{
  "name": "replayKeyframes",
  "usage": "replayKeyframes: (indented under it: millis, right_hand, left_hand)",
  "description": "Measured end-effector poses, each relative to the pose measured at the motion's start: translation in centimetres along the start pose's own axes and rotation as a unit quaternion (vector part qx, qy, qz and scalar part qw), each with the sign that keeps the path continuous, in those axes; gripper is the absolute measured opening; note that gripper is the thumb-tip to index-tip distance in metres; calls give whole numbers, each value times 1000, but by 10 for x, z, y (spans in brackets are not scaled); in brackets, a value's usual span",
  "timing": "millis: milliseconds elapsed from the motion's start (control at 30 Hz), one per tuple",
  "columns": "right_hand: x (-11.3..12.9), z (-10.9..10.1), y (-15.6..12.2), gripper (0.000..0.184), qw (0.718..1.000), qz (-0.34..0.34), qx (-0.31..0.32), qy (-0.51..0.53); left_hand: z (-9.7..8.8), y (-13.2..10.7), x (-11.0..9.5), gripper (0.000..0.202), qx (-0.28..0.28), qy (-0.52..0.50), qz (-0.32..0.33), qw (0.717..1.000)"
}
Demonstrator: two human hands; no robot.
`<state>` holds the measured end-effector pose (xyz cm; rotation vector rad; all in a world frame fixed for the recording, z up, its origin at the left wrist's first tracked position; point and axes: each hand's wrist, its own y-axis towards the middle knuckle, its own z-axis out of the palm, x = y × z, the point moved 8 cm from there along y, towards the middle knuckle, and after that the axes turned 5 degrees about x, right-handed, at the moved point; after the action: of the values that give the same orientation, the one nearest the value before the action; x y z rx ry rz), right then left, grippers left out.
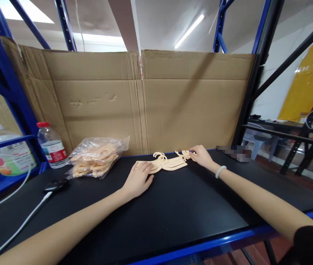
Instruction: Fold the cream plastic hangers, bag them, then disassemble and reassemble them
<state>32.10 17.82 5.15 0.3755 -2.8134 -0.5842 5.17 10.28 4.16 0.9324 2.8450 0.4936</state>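
Observation:
Several small cream clothes hangers (170, 164) lie overlapping in a row on the black tabletop, their hooks pointing to the back. My left hand (137, 179) rests with stretched fingers over the left ends of these hangers, its thumb apart. Right beside them is a second cluster of cream hooks (184, 154), and my right hand (201, 157) has its fingers bent and pinched at that cluster's right side. My fingers hide part of what they grip there. A pale beaded bracelet (220, 172) is on my right wrist.
A clear plastic bag (97, 156) of more cream hangers lies at the left. Behind it stand a red-capped water bottle (52, 147) and a large jug (6, 151). A white cable (21, 224) ends in a black device (56, 185). Cardboard (195, 103) walls the back; a dark flat object (235, 151) lies right.

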Motion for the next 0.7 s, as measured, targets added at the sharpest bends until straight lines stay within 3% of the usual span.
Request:
replayKeyframes:
  millis: [167,333,500,700]
  right_hand:
    - [-34,1,-4,39,995,90,35,-33]
    - [-41,21,12,30,981,151,117,-41]
    - [-49,33,29,32,959,191,211,-12]
    - [-54,35,37,34,939,246,239,37]
  left_hand:
    - [-3,-5,6,27,-27,-26,3,999]
    - [1,-3,13,22,-25,-45,-12,999]
    - [3,-2,15,20,-20,-53,-17,998]
    - [6,-2,16,18,-18,-65,-14,998]
